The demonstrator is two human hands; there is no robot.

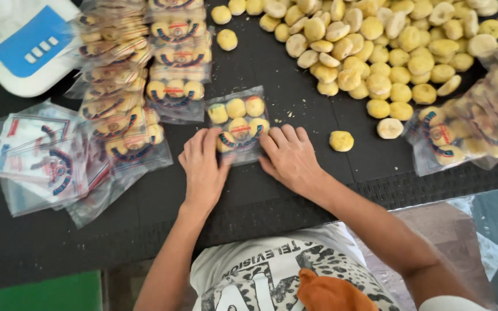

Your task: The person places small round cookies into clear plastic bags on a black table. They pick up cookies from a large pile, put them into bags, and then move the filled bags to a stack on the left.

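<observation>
A small clear plastic bag [237, 118] with a printed label holds several round yellow cookies and lies flat on the black mat [295, 190]. My left hand [203, 167] presses on its lower left corner, fingers together. My right hand [288, 156] presses on its lower right edge. Both hands lie flat on the bag's open end. One loose cookie [341, 140] sits just right of my right hand.
A big heap of loose yellow cookies [376, 46] fills the far right. Filled bags are stacked at the far left [139, 75] and at the right edge [479, 126]. Empty printed bags [41, 161] lie at the left. A white and blue scale [24, 43] stands top left.
</observation>
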